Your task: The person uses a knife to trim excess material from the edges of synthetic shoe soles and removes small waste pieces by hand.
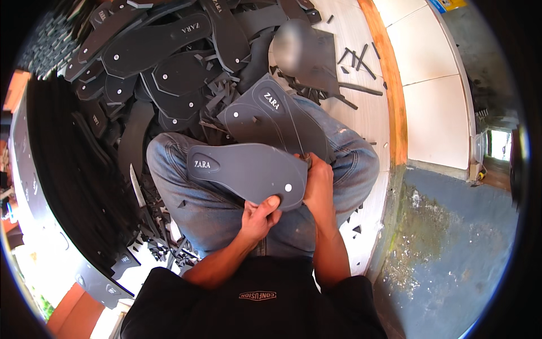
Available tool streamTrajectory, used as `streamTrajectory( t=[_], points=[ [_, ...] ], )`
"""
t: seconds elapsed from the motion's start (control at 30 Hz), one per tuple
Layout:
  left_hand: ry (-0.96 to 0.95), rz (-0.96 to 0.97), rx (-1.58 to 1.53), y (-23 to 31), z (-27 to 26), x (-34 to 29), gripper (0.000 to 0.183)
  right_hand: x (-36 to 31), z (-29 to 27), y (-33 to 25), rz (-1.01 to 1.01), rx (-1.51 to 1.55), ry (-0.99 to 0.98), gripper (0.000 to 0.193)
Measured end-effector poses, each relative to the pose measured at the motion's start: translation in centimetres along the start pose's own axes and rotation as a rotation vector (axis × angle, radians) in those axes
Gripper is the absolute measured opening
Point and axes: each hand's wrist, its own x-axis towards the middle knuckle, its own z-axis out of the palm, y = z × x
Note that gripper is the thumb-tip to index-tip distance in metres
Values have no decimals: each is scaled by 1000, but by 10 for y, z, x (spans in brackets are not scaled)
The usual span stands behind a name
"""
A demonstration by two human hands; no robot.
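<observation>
The sole is held over the jeans, its narrow, lettered end to the left and its broad end, with a white dot, to the right. The left hand pinches the sole's near edge, thumb on top and fingers curled beneath. The right hand is closed at the sole's right edge; whether it also grips a blade, I cannot tell.

A fairly sharp corner shows at the sole's far right, and dark scraps lie beyond the sole, so this looks like edge trimming. To do it well, pinch firmly but set the left thumb out of any cutting line, and work along the edge in slow, even strokes, turning the sole rather than twisting the wrist. Any blade should point away from the legs under the sole. The lined sheet just beyond the sole shows the curve worth matching.
</observation>
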Motion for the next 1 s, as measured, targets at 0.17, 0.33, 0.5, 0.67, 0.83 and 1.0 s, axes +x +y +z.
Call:
streamTrajectory(
  t=[0.17, 0.33, 0.5, 0.67, 0.83, 1.0],
  points=[
    [-25, -15, -4, 3, -6, -4, 17, -36, -22, 10, 192, 30, -83, 25],
    [-95, -25, -26, 7, -6, -4, 18, -78, -36, 13, 344, -2, -191, 26],
    [-91, -31, -45, 2, -19, -12, 16, -72, -31, 12, 240, -107, -233, 19],
    [-23, -163, 15, -8, -26, -36, 13, -31, -11, 12, -61, -107, -201, 19],
    [-129, -69, 151, 8, -40, -34, 14, -1, -9, 5, 528, 676, -452, 32],
    [-6, -104, 128, 24, -44, -37, 39, -31, -25, -8, 463, 687, -564, 22]
  ],
)
